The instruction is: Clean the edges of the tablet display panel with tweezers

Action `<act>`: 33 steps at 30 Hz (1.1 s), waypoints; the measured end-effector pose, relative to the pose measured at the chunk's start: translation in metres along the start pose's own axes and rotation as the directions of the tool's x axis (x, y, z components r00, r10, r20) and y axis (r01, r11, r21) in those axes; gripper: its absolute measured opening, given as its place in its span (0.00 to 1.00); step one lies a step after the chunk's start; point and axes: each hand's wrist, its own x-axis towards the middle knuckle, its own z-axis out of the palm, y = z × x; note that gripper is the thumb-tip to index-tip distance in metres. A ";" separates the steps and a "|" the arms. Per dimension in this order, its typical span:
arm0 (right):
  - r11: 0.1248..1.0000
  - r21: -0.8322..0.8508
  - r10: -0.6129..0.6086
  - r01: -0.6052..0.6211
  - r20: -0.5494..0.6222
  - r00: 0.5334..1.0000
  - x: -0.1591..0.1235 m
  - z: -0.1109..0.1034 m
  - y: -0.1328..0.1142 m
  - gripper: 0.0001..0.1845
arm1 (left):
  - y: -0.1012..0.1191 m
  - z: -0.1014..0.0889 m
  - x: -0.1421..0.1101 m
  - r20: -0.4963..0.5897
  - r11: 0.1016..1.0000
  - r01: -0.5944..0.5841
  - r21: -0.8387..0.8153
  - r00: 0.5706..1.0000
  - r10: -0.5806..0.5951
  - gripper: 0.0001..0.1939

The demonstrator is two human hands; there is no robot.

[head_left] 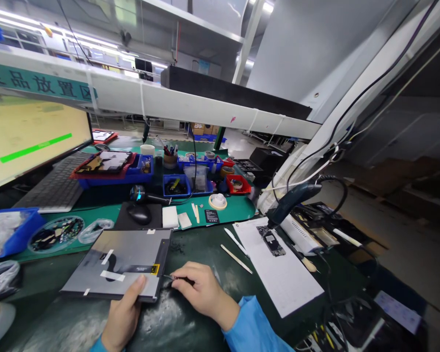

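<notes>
A grey LCD panel [132, 249] with white tape strips and a yellow-orange tape patch [155, 269] lies tilted on the dark green mat, its back facing up. My left hand [126, 308] grips its near edge, thumb on top and fingers hidden underneath. Close to the panel's right edge, my right hand [200, 288] pinches a thin metal tool [167, 277]. That tool's tip points at the panel's edge; its exact kind is too small to tell, and I cannot make out whether it touches.
On the right, a white sheet [289, 278] carries a circuit board [273, 243] beneath a hot air gun [291, 200]. A wooden stick [236, 259] and a white pen-like tool [236, 242] lie nearby. Behind the panel sit a mouse [139, 213], white pads [170, 217] and parts bins [176, 186].
</notes>
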 end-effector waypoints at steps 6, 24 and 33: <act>0.999 0.029 0.043 -0.044 0.009 0.999 -0.002 0.003 0.001 0.16 | -0.003 -0.005 0.004 -0.010 0.999 0.005 0.046 1.000 -0.005 0.26; 0.997 0.021 0.080 -0.080 0.026 0.996 -0.002 0.001 0.000 0.13 | 0.001 0.000 -0.001 0.019 1.000 -0.020 -0.004 1.000 0.020 0.28; 0.995 0.029 0.097 -0.099 0.052 0.994 -0.009 0.002 0.009 0.11 | -0.009 -0.005 0.000 0.115 0.987 -0.141 0.075 0.985 0.132 0.24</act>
